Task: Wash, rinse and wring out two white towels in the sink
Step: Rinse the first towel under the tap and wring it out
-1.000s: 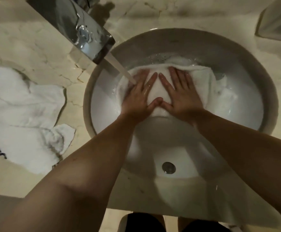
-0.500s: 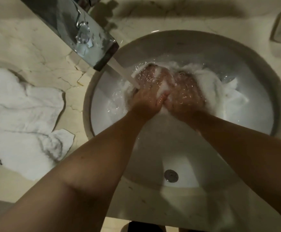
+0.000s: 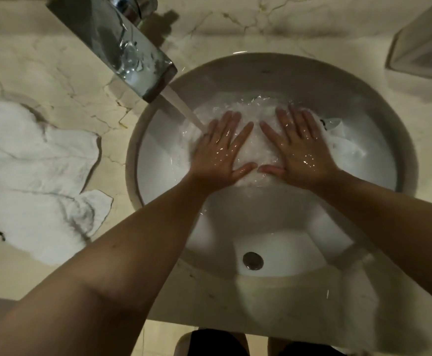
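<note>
A wet white towel (image 3: 257, 152) lies bunched at the far side of the round white sink (image 3: 389, 140), under running water. My left hand (image 3: 220, 152) lies flat on its left part, fingers straight and spread. My right hand (image 3: 299, 150) presses flat on its right part, thumbs nearly meeting. A stream falls from the chrome faucet (image 3: 122, 44) onto the towel beside my left hand. A second white towel (image 3: 29, 176) lies crumpled on the marble counter to the left of the sink.
The drain (image 3: 253, 260) sits at the near side of the basin. A pale box-like object (image 3: 423, 44) stands on the counter at the far right. The marble counter (image 3: 55, 80) surrounds the sink.
Half a second ago both hands were curled, bunching the towel under the water. Now the fingers are straight and the palms press flat on it, as one second ago.
</note>
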The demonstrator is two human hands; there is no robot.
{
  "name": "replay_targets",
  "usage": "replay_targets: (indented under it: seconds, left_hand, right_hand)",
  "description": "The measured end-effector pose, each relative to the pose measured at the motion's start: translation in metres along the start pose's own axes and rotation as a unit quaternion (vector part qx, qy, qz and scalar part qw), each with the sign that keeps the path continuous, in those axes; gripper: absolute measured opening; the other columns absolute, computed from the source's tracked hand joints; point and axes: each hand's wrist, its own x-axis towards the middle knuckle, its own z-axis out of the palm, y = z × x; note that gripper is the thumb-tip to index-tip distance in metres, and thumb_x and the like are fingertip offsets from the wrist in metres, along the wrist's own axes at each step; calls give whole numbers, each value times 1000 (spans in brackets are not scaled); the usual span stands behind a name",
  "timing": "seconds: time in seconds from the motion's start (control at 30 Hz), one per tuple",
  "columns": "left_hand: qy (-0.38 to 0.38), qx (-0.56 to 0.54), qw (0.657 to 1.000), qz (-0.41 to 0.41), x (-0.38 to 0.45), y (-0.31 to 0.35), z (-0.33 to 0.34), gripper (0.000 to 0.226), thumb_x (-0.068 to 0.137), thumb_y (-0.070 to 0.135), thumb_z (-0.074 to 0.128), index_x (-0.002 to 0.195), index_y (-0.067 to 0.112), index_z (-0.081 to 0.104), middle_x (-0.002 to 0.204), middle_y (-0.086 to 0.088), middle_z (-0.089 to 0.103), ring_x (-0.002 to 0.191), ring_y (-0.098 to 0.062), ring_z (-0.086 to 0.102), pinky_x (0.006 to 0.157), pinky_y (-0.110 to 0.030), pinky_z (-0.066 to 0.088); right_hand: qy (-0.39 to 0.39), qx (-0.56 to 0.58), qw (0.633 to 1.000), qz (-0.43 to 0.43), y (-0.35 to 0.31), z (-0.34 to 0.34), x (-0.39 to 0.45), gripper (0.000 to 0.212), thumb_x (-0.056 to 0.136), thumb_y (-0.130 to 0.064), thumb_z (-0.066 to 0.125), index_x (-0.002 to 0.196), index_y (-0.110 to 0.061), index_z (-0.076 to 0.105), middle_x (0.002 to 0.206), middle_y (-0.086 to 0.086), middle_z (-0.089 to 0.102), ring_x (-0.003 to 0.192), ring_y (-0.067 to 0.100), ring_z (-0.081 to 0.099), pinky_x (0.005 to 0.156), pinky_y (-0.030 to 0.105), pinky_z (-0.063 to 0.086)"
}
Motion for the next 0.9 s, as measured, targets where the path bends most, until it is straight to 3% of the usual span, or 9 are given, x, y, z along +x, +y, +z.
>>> replay_targets:
  seconds: [0.07,0.17,0.3,0.37,0.47,0.6,0.7,0.8,0.9]
  left_hand:
    - [5,7,998,-56,3,12,3,86,87,80,38,154,25,35,161,-13,27,149,-34,23,117,-53,20]
    - [-6,-12,988,-156,8,20,5,93,81,87,27,153,30,35,159,-10,32,146,-33,29,109,-56,30]
    - [75,-58,980,-173,25,17,10,75,87,72,44,138,18,56,124,-15,61,112,-37,58,85,-49,52]
    - [69,-67,969,-228,34,19,10,71,85,68,44,133,18,61,116,-12,66,104,-35,63,76,-44,53]
    - [70,-109,947,-294,47,23,-1,64,90,65,41,130,19,62,125,-8,65,114,-31,61,85,-44,50]
    - [-34,-155,920,-359,63,19,-11,55,102,52,39,137,12,54,140,-13,52,131,-33,48,103,-43,41]
    - [-64,-89,952,-285,70,15,-14,47,104,43,38,123,6,59,122,-18,61,117,-34,57,97,-39,42]
    - [-76,-87,975,-190,63,7,-23,51,106,41,31,134,5,55,121,-24,62,115,-37,57,100,-41,38]
    - [-134,-51,985,-98,48,2,-31,54,106,43,24,144,10,45,128,-22,59,117,-38,55,101,-46,40]
  right_hand:
    - [0,15,998,60,0,3,-2,95,84,-87,26,158,-31,7,164,16,7,151,38,7,121,51,3]
    - [34,33,992,118,-6,9,3,94,84,-86,27,158,-30,11,160,17,24,144,37,26,118,49,17]
    - [131,72,984,101,-13,15,23,78,92,-65,36,152,-15,33,134,21,51,116,39,50,102,47,34]
    - [127,90,982,107,-16,16,34,76,85,-56,40,145,-10,43,127,21,57,111,39,55,98,46,36]
    - [107,94,981,132,-23,9,43,66,89,-53,36,132,-8,56,118,22,65,109,40,60,104,50,37]
    - [79,93,983,135,-25,-5,49,49,95,-36,31,118,-8,64,110,21,67,105,41,61,97,47,39]
    - [102,216,964,118,-20,-11,48,31,92,-23,42,94,-11,70,99,22,69,96,40,65,88,48,47]
    - [57,156,985,46,-12,-2,35,57,95,-42,30,122,-3,62,119,29,62,113,45,57,105,49,34]
    - [31,75,996,-40,2,3,13,64,101,-54,30,137,-3,45,129,25,53,122,41,49,107,50,33]
